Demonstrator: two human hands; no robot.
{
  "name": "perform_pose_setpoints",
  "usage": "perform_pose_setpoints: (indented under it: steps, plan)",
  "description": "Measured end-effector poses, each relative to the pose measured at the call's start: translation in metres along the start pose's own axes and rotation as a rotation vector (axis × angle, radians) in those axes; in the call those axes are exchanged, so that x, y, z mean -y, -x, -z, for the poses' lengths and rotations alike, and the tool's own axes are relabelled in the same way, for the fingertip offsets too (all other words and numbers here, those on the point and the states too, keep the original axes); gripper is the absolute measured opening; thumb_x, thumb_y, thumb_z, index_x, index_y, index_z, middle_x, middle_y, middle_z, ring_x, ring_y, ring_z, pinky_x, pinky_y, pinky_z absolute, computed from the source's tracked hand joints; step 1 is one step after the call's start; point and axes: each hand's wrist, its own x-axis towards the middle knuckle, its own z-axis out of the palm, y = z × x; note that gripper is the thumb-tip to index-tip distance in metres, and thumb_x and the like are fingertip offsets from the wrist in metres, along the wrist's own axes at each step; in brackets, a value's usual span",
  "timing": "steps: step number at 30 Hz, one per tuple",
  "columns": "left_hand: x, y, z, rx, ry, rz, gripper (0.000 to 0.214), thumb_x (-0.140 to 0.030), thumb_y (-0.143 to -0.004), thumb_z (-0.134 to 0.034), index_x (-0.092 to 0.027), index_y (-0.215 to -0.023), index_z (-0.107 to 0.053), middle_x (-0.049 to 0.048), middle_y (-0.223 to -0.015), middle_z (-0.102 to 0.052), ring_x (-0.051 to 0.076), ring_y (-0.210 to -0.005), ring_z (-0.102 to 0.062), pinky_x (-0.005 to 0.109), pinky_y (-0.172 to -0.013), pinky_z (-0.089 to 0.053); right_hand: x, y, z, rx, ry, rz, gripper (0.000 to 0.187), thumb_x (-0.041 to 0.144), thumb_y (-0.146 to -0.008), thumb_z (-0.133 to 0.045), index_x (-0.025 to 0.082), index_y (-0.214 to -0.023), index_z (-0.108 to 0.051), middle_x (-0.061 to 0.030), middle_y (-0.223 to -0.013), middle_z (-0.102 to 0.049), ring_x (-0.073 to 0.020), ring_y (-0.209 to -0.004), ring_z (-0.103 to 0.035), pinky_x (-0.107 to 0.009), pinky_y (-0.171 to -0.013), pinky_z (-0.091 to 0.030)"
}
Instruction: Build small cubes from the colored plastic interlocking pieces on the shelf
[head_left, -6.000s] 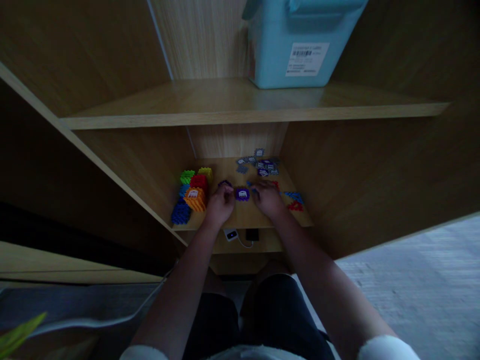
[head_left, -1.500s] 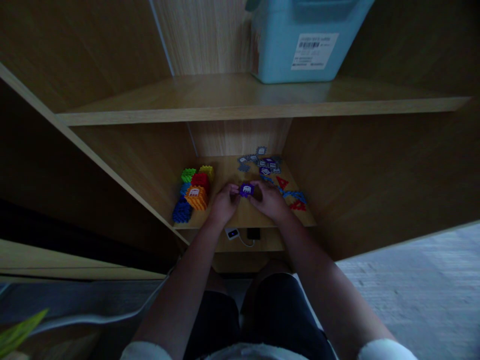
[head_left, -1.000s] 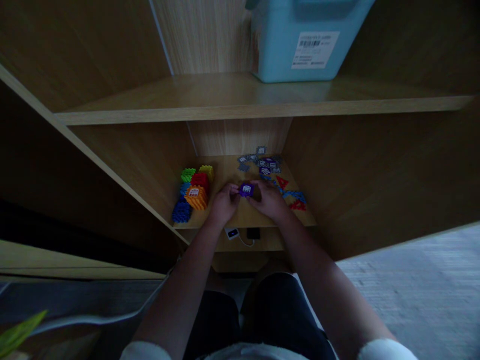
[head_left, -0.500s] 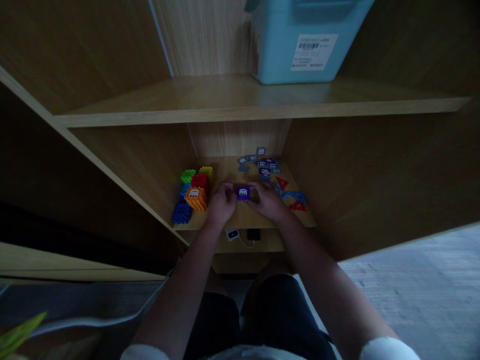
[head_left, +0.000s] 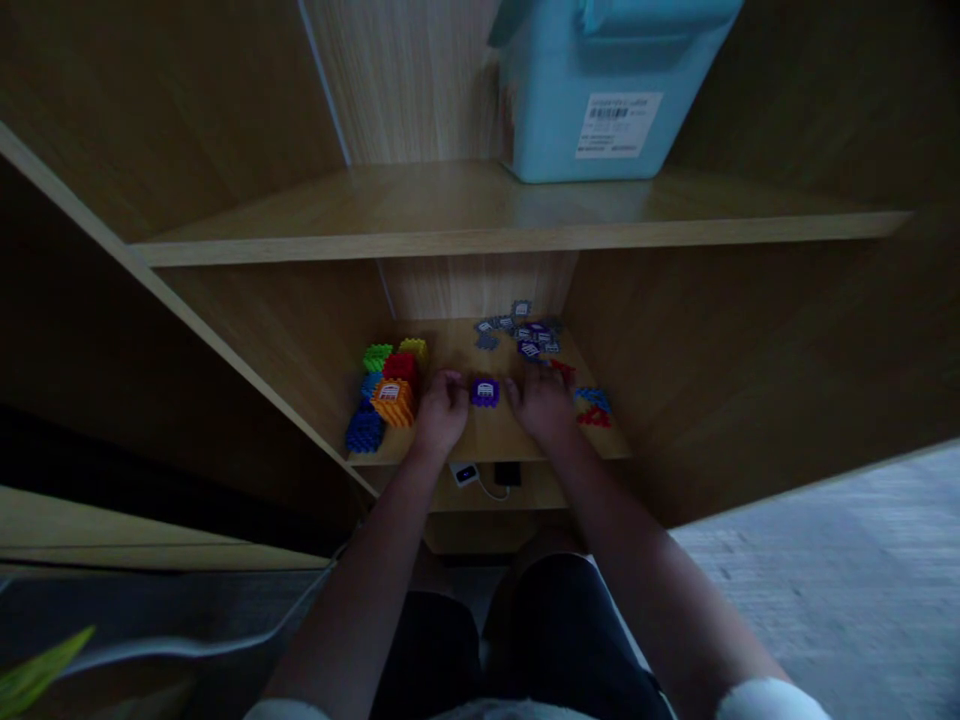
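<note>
Purple cube [head_left: 485, 392] with a white label, centre. Left of the purple cube: orange cube [head_left: 393, 402] with a white label, red cube [head_left: 401, 366], green cube [head_left: 376, 355], yellow cube [head_left: 413, 347], blue cube [head_left: 364, 431]. Above: pale blue bin [head_left: 600, 90]; light woodgrain shelf [head_left: 480, 437].

Both bare forearms are reaching forward side by side, palms facing down. The left hand [head_left: 441, 408] is resting with fingers loosely curled, and the right hand [head_left: 541, 405] is lying just beside it, fingers loosely spread, gripping nothing.
</note>
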Motion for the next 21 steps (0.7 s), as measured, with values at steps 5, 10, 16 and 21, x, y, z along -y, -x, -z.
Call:
perform_pose_setpoints:
  steps: [5,10,16,21]
  plan:
    - [-0.003,0.0,0.001,0.003,0.012,0.021,0.022,-0.011,-0.095,-0.056,-0.023,-0.113,-0.059,0.0089,-0.113,-0.076,0.025,-0.109,-0.075,0.042,-0.105,-0.058,0.001,-0.003,0.008,-0.025,0.086,-0.117,0.062,0.054,-0.109,-0.038,0.007,-0.14,-0.064,-0.0302,-0.143,-0.063,-0.0452,-0.131,-0.055,-0.071,-0.119,-0.026]
    - [-0.004,-0.001,0.002,0.003,0.006,0.004,0.022,-0.011,-0.094,-0.056,-0.023,-0.112,-0.06,0.0089,-0.112,-0.076,0.025,-0.109,-0.074,0.041,-0.105,-0.057,-0.002,-0.026,0.007,0.062,0.08,-0.02,0.06,0.048,-0.108,-0.04,0.008,-0.15,-0.056,-0.0286,-0.159,-0.052,-0.0452,-0.144,-0.045,-0.071,-0.119,-0.027]
    - [-0.005,-0.001,0.002,0.002,0.011,0.022,0.021,-0.011,-0.094,-0.056,-0.023,-0.111,-0.06,0.0078,-0.109,-0.076,0.025,-0.106,-0.074,0.041,-0.103,-0.056,0.002,-0.045,-0.002,0.105,0.057,-0.031,0.057,0.046,-0.109,-0.039,0.011,-0.149,-0.058,-0.0264,-0.163,-0.049,-0.0436,-0.15,-0.04,-0.07,-0.122,-0.025]
    - [-0.005,0.0,0.003,0.01,0.012,0.006,0.021,-0.011,-0.093,-0.056,-0.023,-0.11,-0.061,0.0073,-0.11,-0.076,0.025,-0.108,-0.074,0.041,-0.104,-0.056,-0.001,-0.043,-0.004,0.07,0.032,-0.028,0.053,0.043,-0.108,-0.039,0.013,-0.141,-0.065,-0.0238,-0.156,-0.058,-0.0419,-0.142,-0.049,-0.064,-0.121,-0.03]
